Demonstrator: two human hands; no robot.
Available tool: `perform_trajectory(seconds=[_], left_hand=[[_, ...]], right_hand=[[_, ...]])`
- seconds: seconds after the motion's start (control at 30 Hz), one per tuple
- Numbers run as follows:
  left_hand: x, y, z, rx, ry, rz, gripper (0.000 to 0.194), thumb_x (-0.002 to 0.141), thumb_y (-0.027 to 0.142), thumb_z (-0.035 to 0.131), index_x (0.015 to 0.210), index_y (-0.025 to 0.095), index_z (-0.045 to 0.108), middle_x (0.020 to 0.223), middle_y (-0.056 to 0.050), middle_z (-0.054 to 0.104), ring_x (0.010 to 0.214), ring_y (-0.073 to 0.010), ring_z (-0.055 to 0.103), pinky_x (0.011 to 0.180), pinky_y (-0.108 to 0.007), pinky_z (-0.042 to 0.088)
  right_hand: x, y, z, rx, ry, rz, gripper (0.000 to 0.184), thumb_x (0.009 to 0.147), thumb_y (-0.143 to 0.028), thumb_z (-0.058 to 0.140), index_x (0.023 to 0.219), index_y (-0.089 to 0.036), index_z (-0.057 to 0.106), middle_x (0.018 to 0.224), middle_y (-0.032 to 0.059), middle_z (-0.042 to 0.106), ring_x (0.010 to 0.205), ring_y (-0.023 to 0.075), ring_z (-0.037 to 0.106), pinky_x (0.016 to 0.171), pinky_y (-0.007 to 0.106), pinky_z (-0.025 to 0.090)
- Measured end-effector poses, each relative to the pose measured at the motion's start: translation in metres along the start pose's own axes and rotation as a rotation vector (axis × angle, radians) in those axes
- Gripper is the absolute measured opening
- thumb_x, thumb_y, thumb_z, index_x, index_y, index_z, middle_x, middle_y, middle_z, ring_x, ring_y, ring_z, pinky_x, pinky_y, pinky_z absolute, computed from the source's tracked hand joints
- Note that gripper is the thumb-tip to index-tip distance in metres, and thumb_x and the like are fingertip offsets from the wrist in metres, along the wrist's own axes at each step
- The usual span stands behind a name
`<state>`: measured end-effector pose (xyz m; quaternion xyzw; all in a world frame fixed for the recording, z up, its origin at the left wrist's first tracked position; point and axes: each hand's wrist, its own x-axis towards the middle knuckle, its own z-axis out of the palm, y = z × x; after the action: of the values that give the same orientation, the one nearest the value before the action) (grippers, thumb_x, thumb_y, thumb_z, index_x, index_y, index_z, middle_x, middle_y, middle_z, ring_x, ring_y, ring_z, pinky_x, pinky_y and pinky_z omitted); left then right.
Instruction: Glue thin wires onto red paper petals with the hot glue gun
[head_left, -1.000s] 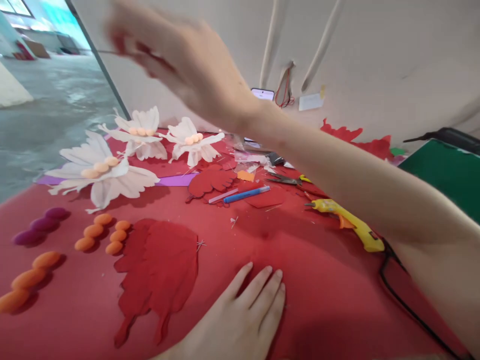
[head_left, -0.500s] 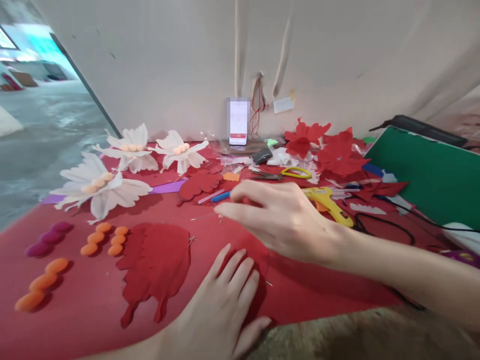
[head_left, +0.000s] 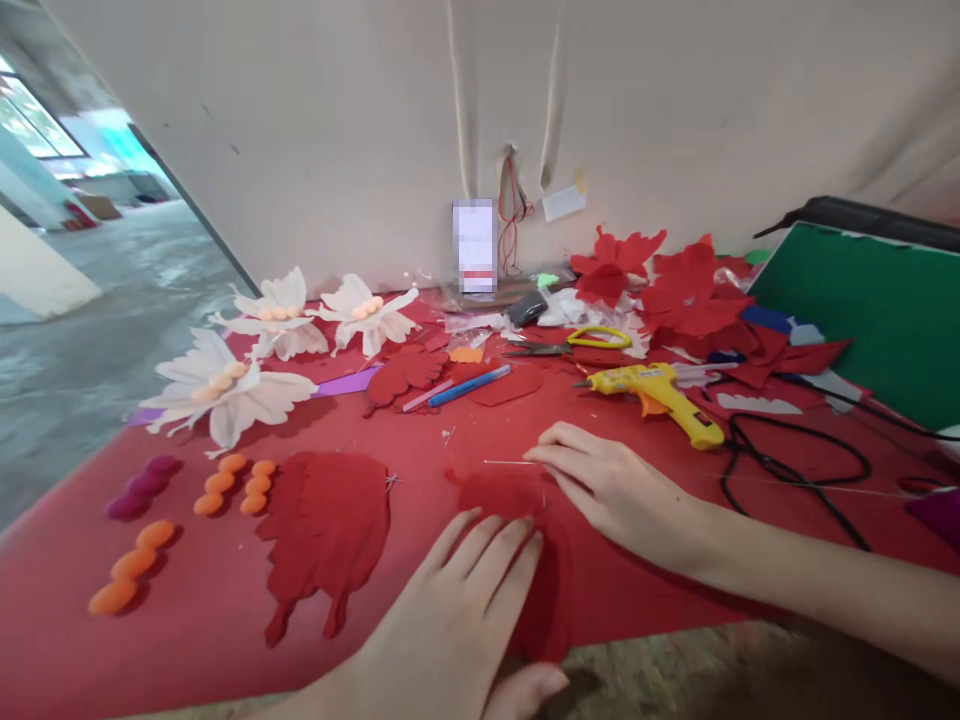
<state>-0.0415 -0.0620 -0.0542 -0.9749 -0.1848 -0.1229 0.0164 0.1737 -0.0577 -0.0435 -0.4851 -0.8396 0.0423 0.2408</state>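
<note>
Head view, left hand (head_left: 454, 600) laid flat, partly hiding red cutout (head_left: 553, 590), right hand (head_left: 619, 485) pinching needle (head_left: 506, 462), thread (head_left: 825, 489) faint

Bare red tabletop (head_left: 416, 510) leaves a passage between the stacked red cutouts (head_left: 326, 520) and left hand (head_left: 465, 590); beyond the right hand (head_left: 615, 485), the yellow glue gun (head_left: 679, 395) and looped black cord (head_left: 825, 509) obstruct.
</note>
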Motion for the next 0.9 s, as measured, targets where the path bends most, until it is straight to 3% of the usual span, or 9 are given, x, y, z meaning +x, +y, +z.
perform_trajectory(seconds=[0.13,0.23,0.37,0.47,0.9], left_hand=[[-0.013,-0.016,0.000,0.057,0.041,-0.084,0.048,0.094,0.041,0.027,0.124,0.012,0.050,0.123,-0.009,0.057,0.118,-0.0223,0.045,0.110,-0.041,0.019],[-0.022,-0.030,-0.003,0.064,-0.009,-0.150,0.046,0.095,0.041,0.025,0.122,0.016,0.052,0.128,-0.008,0.054,0.119,-0.0221,0.044,0.111,-0.044,0.016],[-0.030,-0.039,-0.005,0.014,-0.082,-0.109,0.043,0.094,0.040,0.031,0.127,0.019,0.048,0.133,-0.007,0.050,0.124,-0.0211,0.041,0.112,-0.045,0.012],[-0.031,-0.041,-0.004,-0.009,-0.114,-0.089,0.043,0.093,0.039,0.034,0.129,0.019,0.046,0.135,-0.008,0.048,0.124,-0.0217,0.041,0.112,-0.046,0.011],[-0.033,-0.039,0.000,-0.031,-0.051,-0.128,0.046,0.095,0.041,0.025,0.125,0.018,0.050,0.134,-0.007,0.049,0.123,-0.0210,0.041,0.111,-0.043,0.007]], right_hand=[[-0.003,0.003,0.006,0.031,0.013,-0.023,0.026,0.083,-0.007,0.039,0.088,-0.016,0.063,0.085,0.0065,0.062,0.078,0.0151,0.061,0.068,0.027,0.051],[-0.003,0.003,0.010,0.054,0.009,-0.027,0.024,0.083,-0.008,0.040,0.087,-0.016,0.063,0.085,0.0060,0.062,0.076,0.0144,0.061,0.068,0.026,0.050],[0.000,0.001,0.017,0.107,0.018,-0.001,0.023,0.084,-0.009,0.041,0.084,-0.016,0.063,0.083,0.0048,0.063,0.074,0.0127,0.060,0.068,0.024,0.050],[0.003,-0.001,0.021,0.095,0.038,-0.020,0.023,0.084,-0.010,0.041,0.084,-0.016,0.063,0.082,0.0050,0.063,0.074,0.0129,0.060,0.067,0.024,0.049],[0.001,-0.007,0.028,-0.024,0.029,-0.092,0.027,0.085,-0.011,0.039,0.079,-0.018,0.065,0.079,0.0062,0.062,0.071,0.0137,0.058,0.059,0.024,0.046]])
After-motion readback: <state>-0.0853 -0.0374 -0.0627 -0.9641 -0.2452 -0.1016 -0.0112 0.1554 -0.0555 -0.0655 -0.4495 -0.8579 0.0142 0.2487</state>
